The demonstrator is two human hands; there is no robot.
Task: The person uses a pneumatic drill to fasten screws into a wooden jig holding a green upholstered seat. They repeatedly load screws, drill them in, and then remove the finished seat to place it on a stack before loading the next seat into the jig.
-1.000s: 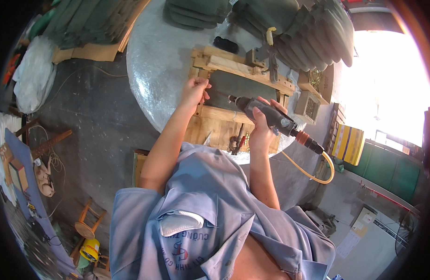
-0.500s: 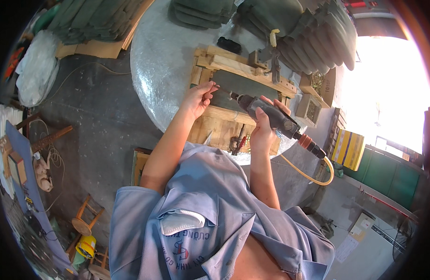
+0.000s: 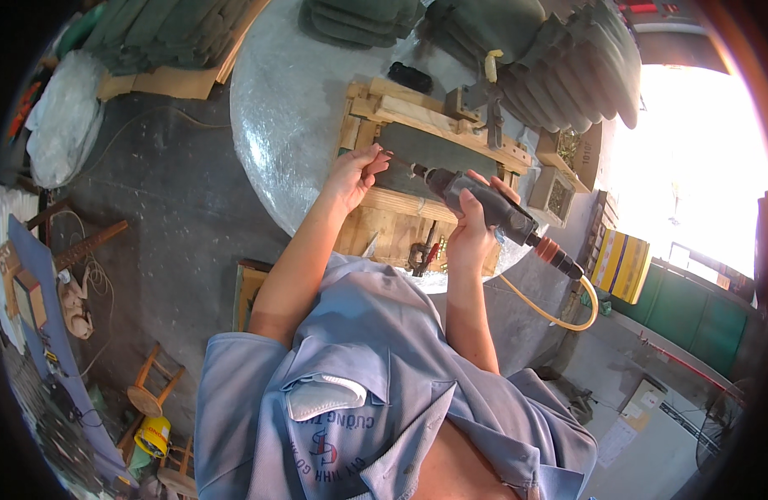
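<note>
My right hand (image 3: 472, 235) grips the driver (image 3: 492, 207), probably to line its bit (image 3: 402, 162) up with my left hand (image 3: 352, 177), fingertips pinched together on what I can't tell.

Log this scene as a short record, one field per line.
Right hand: wrapped around dark power drill, tip toward left hand
Left hand: fingertips drawn together near the drill's tip; anything pinched is too small to tell
Hose: yellow, at the drill's rear
Below: wooden frame around dark panel
Table: round, shiny
Beyond: stacked dark sheets
</note>
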